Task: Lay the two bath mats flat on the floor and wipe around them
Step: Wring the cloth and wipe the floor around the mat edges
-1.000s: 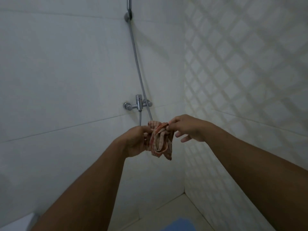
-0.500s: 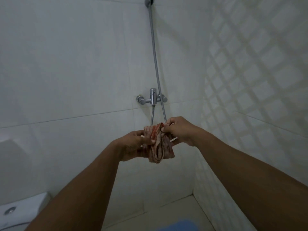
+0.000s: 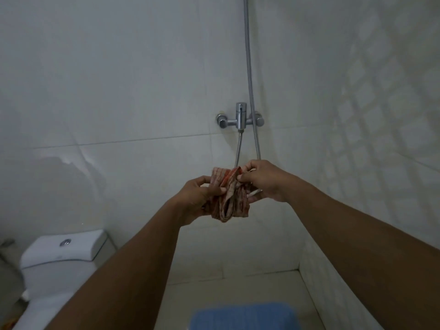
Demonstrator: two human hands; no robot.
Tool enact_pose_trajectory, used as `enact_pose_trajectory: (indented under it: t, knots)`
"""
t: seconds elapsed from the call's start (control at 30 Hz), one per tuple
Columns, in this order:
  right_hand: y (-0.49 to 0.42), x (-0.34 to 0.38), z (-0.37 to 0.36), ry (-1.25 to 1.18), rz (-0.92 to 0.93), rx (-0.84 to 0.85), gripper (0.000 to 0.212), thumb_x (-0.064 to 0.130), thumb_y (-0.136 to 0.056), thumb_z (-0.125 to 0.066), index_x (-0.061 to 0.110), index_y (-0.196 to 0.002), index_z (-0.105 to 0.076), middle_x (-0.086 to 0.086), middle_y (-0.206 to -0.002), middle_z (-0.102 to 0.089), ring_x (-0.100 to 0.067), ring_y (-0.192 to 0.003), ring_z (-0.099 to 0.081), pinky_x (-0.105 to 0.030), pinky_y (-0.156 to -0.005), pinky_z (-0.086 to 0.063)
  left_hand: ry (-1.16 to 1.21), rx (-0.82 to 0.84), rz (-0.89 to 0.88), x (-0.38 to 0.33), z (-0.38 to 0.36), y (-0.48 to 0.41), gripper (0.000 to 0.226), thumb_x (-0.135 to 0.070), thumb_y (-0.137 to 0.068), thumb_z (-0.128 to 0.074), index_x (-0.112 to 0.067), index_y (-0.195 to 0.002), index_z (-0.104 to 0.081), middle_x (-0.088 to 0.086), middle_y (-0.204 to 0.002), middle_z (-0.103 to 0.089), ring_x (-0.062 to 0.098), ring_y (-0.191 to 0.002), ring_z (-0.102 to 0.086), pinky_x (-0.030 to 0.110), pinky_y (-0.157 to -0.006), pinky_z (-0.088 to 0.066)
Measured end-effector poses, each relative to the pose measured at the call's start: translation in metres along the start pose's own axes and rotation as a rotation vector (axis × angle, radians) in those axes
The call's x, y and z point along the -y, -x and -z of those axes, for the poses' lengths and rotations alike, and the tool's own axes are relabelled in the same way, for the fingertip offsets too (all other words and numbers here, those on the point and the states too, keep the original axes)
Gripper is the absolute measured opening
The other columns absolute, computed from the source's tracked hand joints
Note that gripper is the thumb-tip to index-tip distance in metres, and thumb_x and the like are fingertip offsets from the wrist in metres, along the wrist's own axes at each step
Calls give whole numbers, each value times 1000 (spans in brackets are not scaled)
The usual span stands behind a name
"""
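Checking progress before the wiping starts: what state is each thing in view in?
cloth: bunched, held up off the floor by both grips.
left grip: holds the cloth's left side.
right grip: pinches the cloth's top edge.
mat: on the floor, looks flat; only part in view.
tap: no water seen running.
cistern: lid on.

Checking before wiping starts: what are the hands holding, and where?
Both grip the checked cloth: left hand its left side, right hand its upper right edge.
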State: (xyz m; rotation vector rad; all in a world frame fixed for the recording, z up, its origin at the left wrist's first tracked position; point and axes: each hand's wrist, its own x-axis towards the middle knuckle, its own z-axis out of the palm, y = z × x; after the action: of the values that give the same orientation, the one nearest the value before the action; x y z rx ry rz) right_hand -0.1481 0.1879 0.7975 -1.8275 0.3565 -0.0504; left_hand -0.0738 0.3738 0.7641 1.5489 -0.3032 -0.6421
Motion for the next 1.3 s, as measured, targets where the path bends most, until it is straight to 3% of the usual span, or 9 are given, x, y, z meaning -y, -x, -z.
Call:
enact_pose_trajectory:
  t: [0.13,0.33,0.63,0.77,0.93,1.13,1.3]
  knots:
    - [-18,-23,-19,6,-45,119,13,2,-95,-60,9,-105,-57,-15,-85,-65,-24,-68,-64,-50,-75,-63,20,-74,45,27,13,7,37,-3,-88,-73,-8,-124,-62,24,-116,-71,41,-104,-71,50,-78,-61]
    - [-24,-52,-65,68,-89,296,20,-1,-95,-58,1,-114,-63,-19,-89,-68,-30,-79,-65,-49,-80,-60,-83,-181,121,66,46,30,34,-4,-89,-73,-10,-121,-64,22,-112,-73,38,-104,-72,53,-87,-60]
    - [-32,-90,-134,103,-153,382,12,-1,-94,-59,6,-104,-61,-20,-91,-69,-32,-79,-68,-50,-81,-59,-171,-248,221,125,95,44,29,-2,-88,-74,-5,-115,-64,20,-106,-74,33,-97,-73,46,-82,-62]
    - [-40,-137,-174,108,-219,376,10,2,-95,-60,9,-102,-62,-21,-97,-69,-30,-84,-68,-47,-77,-61,-192,-252,282,185,122,37,24,-4,-86,-77,-11,-107,-66,13,-98,-76,24,-79,-74,34,-60,-59]
    - [-64,-262,-259,128,-306,365,9,4,-95,-60,9,-102,-62,-19,-95,-70,-26,-81,-68,-39,-67,-62,-207,-270,372,330,163,17,23,-3,-85,-78,-17,-98,-65,10,-95,-75,23,-77,-73,35,-62,-57]
    - [-83,-507,-391,130,-393,377,15,3,-91,-60,5,-106,-63,-23,-95,-75,-24,-76,-71,-37,-68,-59,-284,-300,438,586,203,4,24,2,-85,-75,-12,-102,-64,15,-97,-75,17,-71,-69,24,-60,-55]
    - [-101,-706,-482,172,-420,418,12,2,-89,-59,9,-97,-63,-24,-94,-75,-23,-71,-70,-30,-59,-54,-350,-323,449,799,226,-11,31,-25,-61,-80,-24,-89,-68,11,-92,-77,31,-89,-74,49,-86,-60]
